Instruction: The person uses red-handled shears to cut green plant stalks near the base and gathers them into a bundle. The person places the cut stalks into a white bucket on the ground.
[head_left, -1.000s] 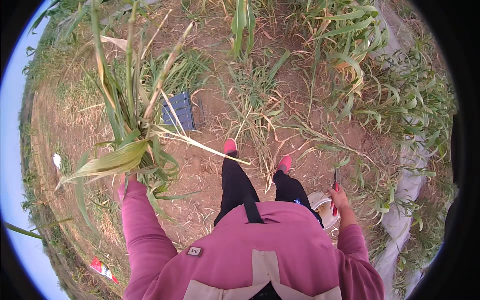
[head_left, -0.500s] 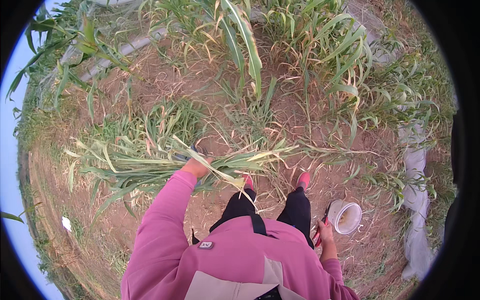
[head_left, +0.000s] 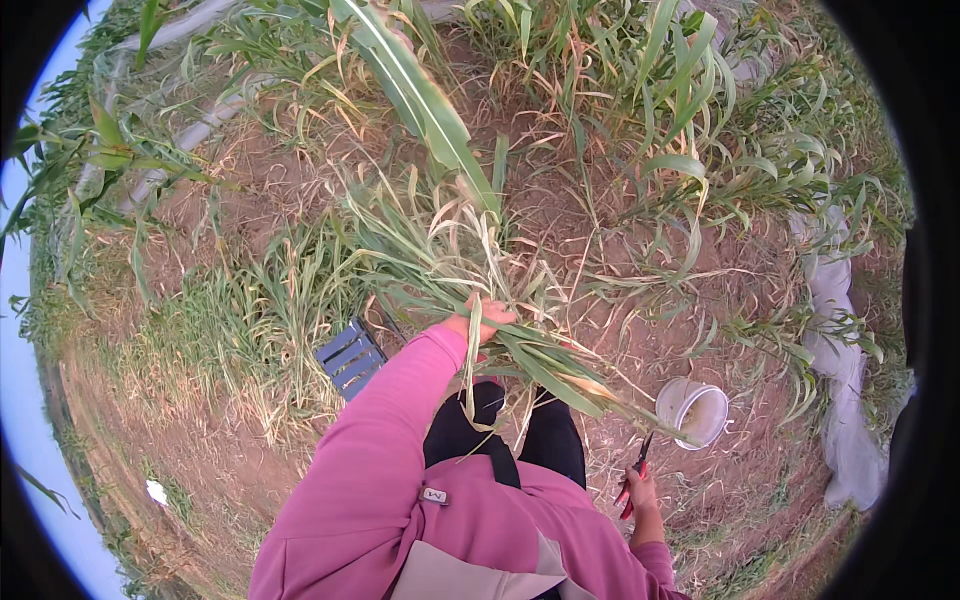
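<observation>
Green stalks gripped over bare soil

Left hand (head_left: 482, 318) clenches a bundle of leafy stalks (head_left: 450, 265) ahead of the legs; right hand (head_left: 638, 492) grasps red-handled shears (head_left: 636, 474) near a white bucket (head_left: 692, 411).

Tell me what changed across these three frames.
The left hand swung its cut stalks from upright at the left to lying across in front of the legs, still gripped. The right hand stayed low at the side, still holding the shears, beside the white bucket.
</observation>
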